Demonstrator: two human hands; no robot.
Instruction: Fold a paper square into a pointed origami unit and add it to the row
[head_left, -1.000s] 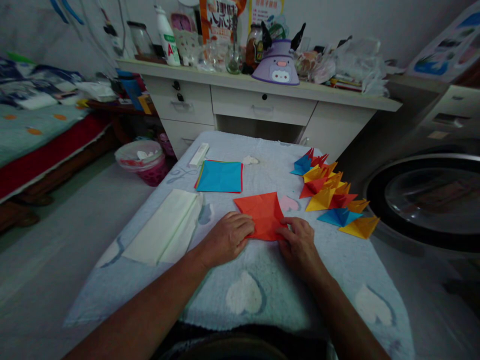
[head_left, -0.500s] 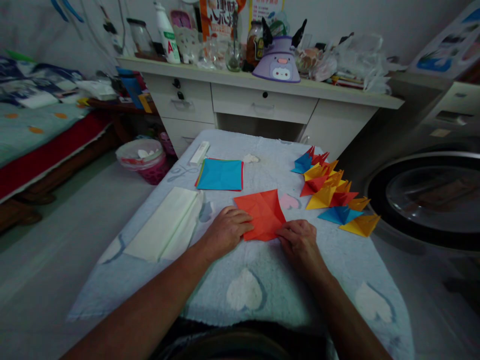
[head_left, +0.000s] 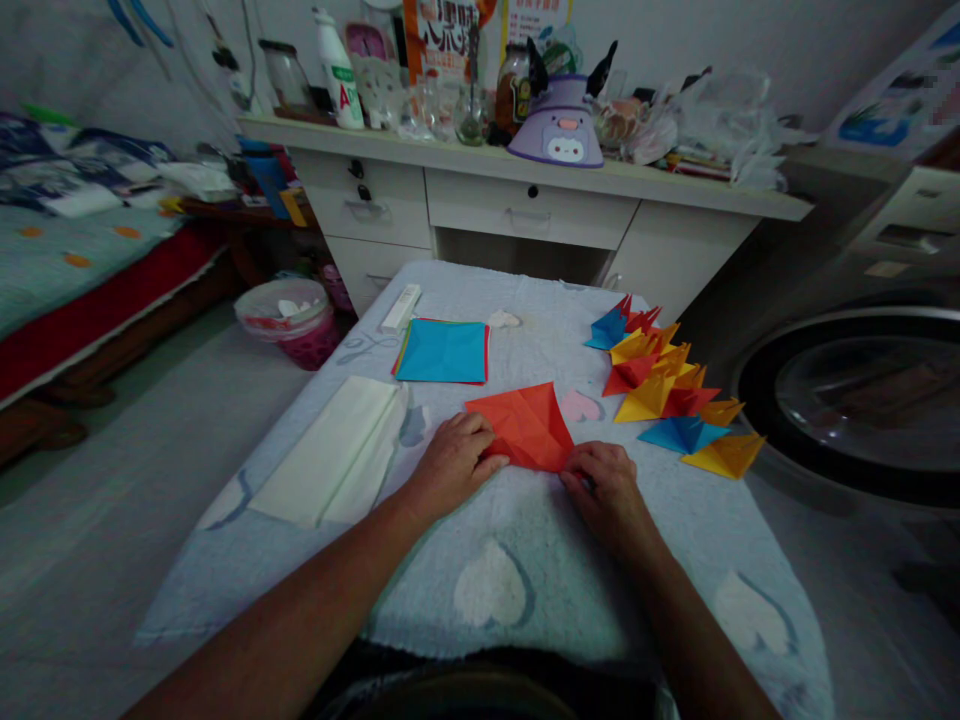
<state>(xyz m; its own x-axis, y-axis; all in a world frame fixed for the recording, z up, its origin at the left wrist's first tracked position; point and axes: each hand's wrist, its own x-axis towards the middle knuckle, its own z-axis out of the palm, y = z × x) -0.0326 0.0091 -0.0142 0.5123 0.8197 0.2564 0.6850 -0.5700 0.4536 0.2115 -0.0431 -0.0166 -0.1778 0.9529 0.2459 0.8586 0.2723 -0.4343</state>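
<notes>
A sheet of orange-red paper [head_left: 527, 424] lies creased on the pale blue towel covering the table [head_left: 525, 560]. My left hand [head_left: 451, 464] presses its near left edge, fingers bent and pinching the paper. At the sheet's near right corner my right hand [head_left: 609, 488] is curled, fingertips gripping the paper. A stack of square sheets with a blue one on top [head_left: 444, 352] rests beyond my left hand. To the right sits a row of folded paper shapes [head_left: 667, 392] in blue, red, yellow and orange.
A folded white cloth [head_left: 337, 450] lies at the table's left. A small white tube [head_left: 400, 308] sits by the stack. Behind stands a cluttered white desk [head_left: 525, 195]; a pink bin [head_left: 289, 322] and bed [head_left: 82, 270] are left, a washing machine door [head_left: 862, 400] right.
The near edge of the orange-red paper has been folded up, so the sheet looks shorter. Both hands shifted slightly along that edge.
</notes>
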